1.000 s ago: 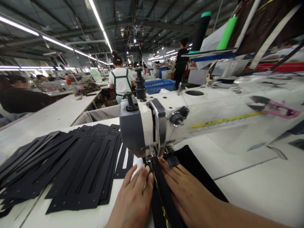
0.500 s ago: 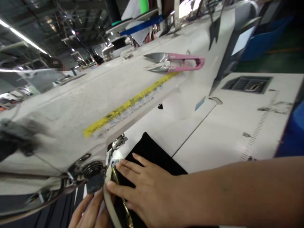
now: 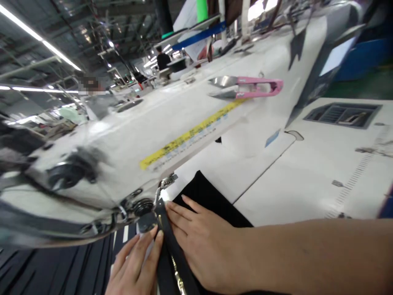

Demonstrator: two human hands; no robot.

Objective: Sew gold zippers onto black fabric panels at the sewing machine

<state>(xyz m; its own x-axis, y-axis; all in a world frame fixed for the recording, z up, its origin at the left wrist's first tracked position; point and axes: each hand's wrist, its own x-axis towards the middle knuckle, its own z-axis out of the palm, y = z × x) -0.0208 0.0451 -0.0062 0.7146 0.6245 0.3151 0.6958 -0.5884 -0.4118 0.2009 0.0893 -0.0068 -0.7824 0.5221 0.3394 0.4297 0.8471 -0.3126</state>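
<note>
A black fabric piece point(image 3: 215, 196) lies on the white bed of a sewing machine point(image 3: 123, 131). Along its left side runs a black zipper point(image 3: 174, 262) with gold teeth, its upper end close to the needle area. My right hand point(image 3: 205, 241) lies flat on the fabric, fingers stretched and pointing at the presser foot. At the zipper's left edge rests my left hand point(image 3: 135, 262), its fingers extended, with the fingertips just below the dark guard by the needle. The needle tip itself is hidden.
Pink-handled thread snips point(image 3: 248, 87) rest on the machine arm above a yellow label strip point(image 3: 193, 133). Striped dark fabric point(image 3: 61, 262) lies at lower left. A recessed tray point(image 3: 342, 114) is set into the table at right. Persons show in the background.
My view has shifted, so the machine appears farther right. The pale strip beside the zipper is turned out of view, and dark tape shows flat there. My left hand has come up over its edge.
</note>
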